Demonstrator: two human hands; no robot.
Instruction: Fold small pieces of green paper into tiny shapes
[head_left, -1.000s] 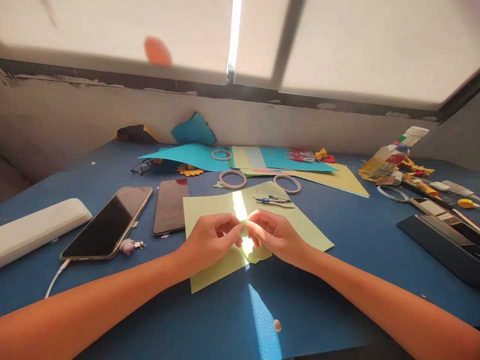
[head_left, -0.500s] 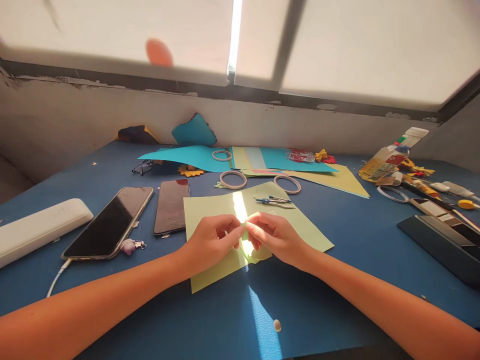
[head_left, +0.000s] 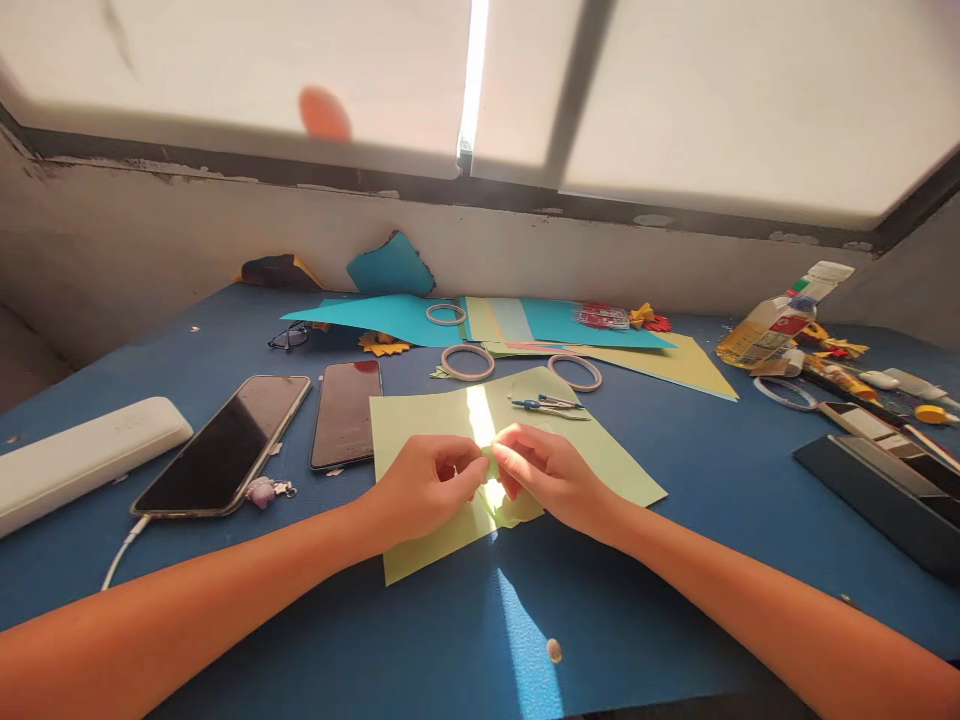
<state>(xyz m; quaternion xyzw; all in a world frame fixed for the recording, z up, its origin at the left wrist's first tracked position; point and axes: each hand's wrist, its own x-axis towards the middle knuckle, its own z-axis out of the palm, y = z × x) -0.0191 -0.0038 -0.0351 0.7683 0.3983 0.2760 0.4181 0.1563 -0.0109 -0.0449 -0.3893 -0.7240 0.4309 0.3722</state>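
My left hand (head_left: 433, 485) and my right hand (head_left: 553, 475) meet over a light green sheet of paper (head_left: 615, 465). Both are closed, thumbs and fingertips pinched close together. Between them shows a small piece of light green paper (head_left: 493, 470), lit by a strip of sunlight and mostly covered by the fingers. More crumpled green paper lies under the fingertips at the sheet's near edge. Just beyond my right hand, a drawing compass (head_left: 544, 405) rests on the sheet.
Left are a white power bank (head_left: 90, 460), a phone (head_left: 225, 450) on a cable and another phone (head_left: 346, 415). Behind lie tape rolls (head_left: 467, 363) and blue paper (head_left: 375, 318). On the right stand a tilted glue bottle (head_left: 772, 325) and a dark case (head_left: 870, 500).
The camera view has shifted very slightly. Both hands keep nearly the same pinched pose over the green sheet.
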